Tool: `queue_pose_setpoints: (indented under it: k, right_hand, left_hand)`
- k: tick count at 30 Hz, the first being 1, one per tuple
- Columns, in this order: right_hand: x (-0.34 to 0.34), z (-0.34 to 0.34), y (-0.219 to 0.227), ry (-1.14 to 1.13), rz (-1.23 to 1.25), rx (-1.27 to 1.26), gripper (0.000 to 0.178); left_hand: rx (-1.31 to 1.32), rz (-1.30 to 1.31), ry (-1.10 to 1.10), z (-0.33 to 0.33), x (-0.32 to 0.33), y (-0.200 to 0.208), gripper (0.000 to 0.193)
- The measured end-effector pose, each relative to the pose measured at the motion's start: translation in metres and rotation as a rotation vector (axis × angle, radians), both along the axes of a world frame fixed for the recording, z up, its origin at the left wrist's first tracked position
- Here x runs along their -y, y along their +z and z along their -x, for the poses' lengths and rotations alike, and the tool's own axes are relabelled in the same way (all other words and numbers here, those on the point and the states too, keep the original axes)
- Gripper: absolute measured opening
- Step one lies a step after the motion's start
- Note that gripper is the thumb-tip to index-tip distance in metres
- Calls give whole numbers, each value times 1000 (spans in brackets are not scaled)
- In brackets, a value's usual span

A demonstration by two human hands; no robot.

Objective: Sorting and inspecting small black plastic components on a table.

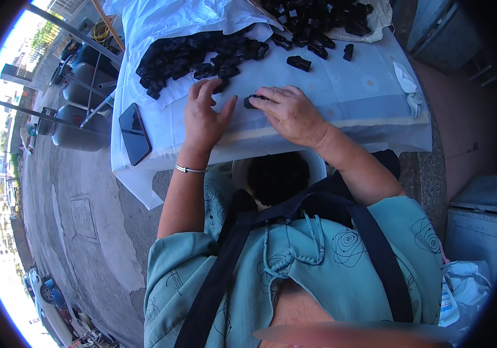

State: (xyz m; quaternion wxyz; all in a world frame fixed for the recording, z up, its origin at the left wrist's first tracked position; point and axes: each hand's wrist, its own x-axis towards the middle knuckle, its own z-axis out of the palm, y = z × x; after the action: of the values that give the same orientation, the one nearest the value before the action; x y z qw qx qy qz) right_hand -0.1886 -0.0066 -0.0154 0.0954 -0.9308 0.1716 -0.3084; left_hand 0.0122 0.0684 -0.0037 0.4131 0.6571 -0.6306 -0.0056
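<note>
My right hand [295, 115] pinches a small black plastic part [249, 102] between thumb and fingers, just above the near side of the table. To its left, my left hand [205, 116] is spread, thumb apart from the curved fingers. Its fingertips are at the near edge of a heap of black plastic parts [187, 55] spilling from a white plastic bag [150, 23]. Whether they touch a part there, I cannot tell. A few loose parts, one of them a longer black piece [299, 63], lie beyond my right hand.
The table [347, 98] has a pale plastic cover. A second pile of black parts [318, 20] sits at the far right on a pale sack. A phone [135, 134] lies at the left edge, a white cloth [408, 87] at the right. Below, a white bucket [320, 165] holds dark contents.
</note>
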Motion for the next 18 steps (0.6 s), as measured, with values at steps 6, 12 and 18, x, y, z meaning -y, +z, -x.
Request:
queue_pose_setpoints:
  k: [6,12,18]
  right_hand:
    - [-11,-9,-2,-61,22,-65,38]
    - [-16,-13,-6,-157,15,-159,37]
    - [-16,-19,-16,-204,51,-149,37]
  left_hand:
    - [211,-34,157,-31,22,-27,34]
    - [-170,-174,29,-11,29,-13,25]
    - [149,-250,153,-18,38,-12,30]
